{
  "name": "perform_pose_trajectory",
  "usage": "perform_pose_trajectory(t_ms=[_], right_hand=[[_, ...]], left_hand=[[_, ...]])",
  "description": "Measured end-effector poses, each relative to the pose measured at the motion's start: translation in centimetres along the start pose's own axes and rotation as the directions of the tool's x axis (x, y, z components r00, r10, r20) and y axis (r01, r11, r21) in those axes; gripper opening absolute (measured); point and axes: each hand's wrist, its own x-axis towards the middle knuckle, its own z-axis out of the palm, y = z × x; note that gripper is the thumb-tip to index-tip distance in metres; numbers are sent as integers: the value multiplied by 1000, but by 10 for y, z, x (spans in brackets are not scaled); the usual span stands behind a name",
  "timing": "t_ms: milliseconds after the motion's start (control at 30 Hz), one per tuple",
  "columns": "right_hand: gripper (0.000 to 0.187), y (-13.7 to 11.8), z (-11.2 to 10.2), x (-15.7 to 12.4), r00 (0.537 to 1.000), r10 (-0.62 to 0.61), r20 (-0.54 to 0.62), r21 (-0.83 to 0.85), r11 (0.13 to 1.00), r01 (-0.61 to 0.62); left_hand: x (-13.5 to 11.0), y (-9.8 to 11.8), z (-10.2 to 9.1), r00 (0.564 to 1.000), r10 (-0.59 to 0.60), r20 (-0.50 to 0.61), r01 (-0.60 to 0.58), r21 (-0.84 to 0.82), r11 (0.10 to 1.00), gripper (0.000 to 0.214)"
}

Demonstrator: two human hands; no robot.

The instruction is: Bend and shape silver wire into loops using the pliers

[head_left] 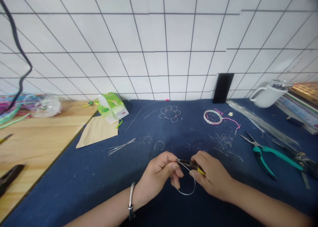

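Note:
Between my hands hangs a loop of thin silver wire [186, 194]. My left hand [162, 169] pinches the wire near its upper end, thumb against the fingers. Wrapped in my right hand [211, 174] is a pair of pliers [198, 169] with dark jaws and a yellow handle. The jaws point left and meet the wire by my left fingertips; whether they grip it is hard to tell. Two small bent wire pieces [159, 145] lie on the blue cloth beyond my left hand. Farther back is a flower-shaped wire frame [170, 114] with rounded petals.
Teal-handled long-nose pliers [267, 150] lie open at right, near wire offcuts [225, 141] and a long wire bundle [263, 122]. A white ring [213, 117], a white mug [268, 93] and a black slab [223, 87] stand farther back. Straight wires [121, 146] and a beige sheet [98, 131] lie left.

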Motion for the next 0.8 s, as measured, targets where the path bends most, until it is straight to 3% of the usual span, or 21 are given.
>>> perform_pose_trajectory(t_ms=[133, 267, 567, 800], right_hand=[[25, 0, -1, -1, 1000, 11, -6, 41, 999, -11], [25, -1, -1, -1, 1000, 26, 3, 33, 999, -26], [26, 3, 1, -1, 999, 42, -18, -19, 999, -42], [22, 4, 3, -1, 1000, 19, -25, -98, 995, -21]], left_hand=[[1, -3, 0, 999, -31, 26, 34, -132, 991, 11], [0, -5, -1, 1000, -26, 18, 28, -111, 993, 11], [-1, 4, -2, 1000, 21, -21, -18, 136, 991, 16], [-5, 0, -2, 996, 66, -58, -34, 439, 898, 20]])
